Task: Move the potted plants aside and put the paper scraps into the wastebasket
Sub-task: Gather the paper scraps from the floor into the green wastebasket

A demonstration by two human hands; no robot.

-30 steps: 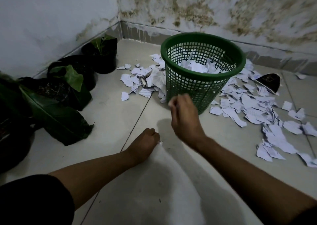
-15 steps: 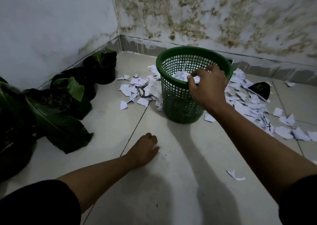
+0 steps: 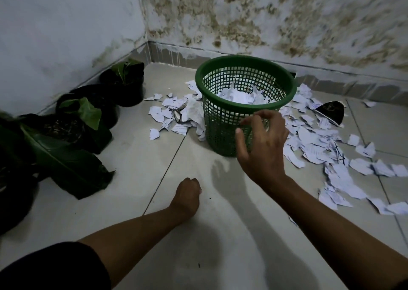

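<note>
hovering just before the wastebasket (image 3: pixel 223 133), right hand (image 3: pixel 262 150), fingers (image 3: pixel 254 119) spread and empty; left hand (image 3: pixel 187 192) fisted on floor

The right hand (image 3: pixel 262 148) has come back from over the rim of the wastebasket (image 3: pixel 223 133) and now hangs in front of it, fingers (image 3: pixel 254 119) spread and empty.

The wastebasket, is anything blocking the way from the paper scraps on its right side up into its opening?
Nothing visible does. The wastebasket has an open, uncovered rim, and the paper scraps lie loose on bare tile beside it. The right hand hovers empty in front of it.
</note>
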